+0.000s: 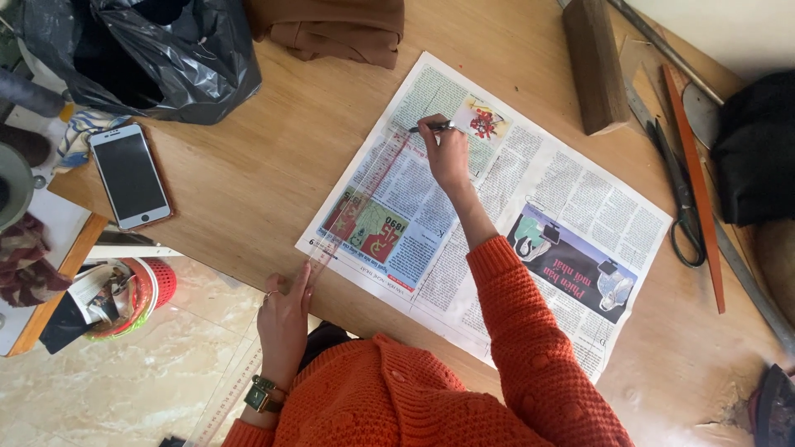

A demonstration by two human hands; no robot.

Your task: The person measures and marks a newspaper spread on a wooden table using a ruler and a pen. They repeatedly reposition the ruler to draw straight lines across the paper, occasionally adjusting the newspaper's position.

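An open newspaper [530,190] lies spread on the wooden table [265,165]. A long clear ruler [356,211] runs across its left page, from the table's near edge up toward the far side. My left hand [286,319], with a ring and a wristwatch, presses the ruler's near end at the newspaper's corner. My right hand [445,153] holds a pen [431,127] with its tip at the ruler's far end, next to a small red picture on the page. Both arms are in orange knitted sleeves.
A smartphone [130,175] lies at the table's left edge beside a black plastic bag [157,58]. Brown folded cloth [331,29] sits at the back. A wooden block [595,66], scissors [679,194], a long orange strip [694,182] and a dark cloth [758,149] are on the right.
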